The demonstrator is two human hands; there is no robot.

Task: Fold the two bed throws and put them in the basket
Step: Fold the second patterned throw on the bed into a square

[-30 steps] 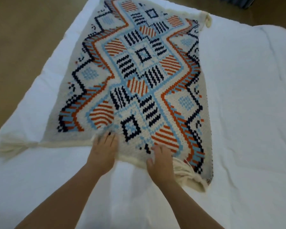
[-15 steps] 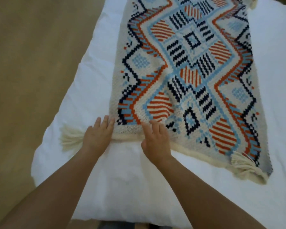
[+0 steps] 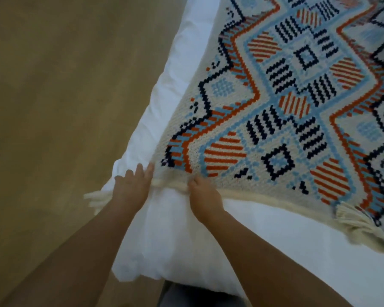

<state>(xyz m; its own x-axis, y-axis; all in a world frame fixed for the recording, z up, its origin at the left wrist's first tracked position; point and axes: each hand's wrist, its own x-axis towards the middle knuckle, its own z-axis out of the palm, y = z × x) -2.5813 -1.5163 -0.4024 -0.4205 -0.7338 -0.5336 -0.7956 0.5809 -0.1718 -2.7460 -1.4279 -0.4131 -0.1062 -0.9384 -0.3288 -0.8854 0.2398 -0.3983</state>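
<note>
Hold by two hands [image 3: 205, 196]; one throw [image 3: 275, 120]

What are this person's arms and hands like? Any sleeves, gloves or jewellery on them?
The left forearm and right forearm are bare as far as the picture shows, with no sleeves in view. The left hand and right hand are bare too: no gloves, and no rings, watch or bracelet that I can see.

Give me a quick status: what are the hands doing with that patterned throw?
Left hand flat on throw, near corner. Right hand gripping near hem. Throw spread on white bed. Basket not in view.
</note>
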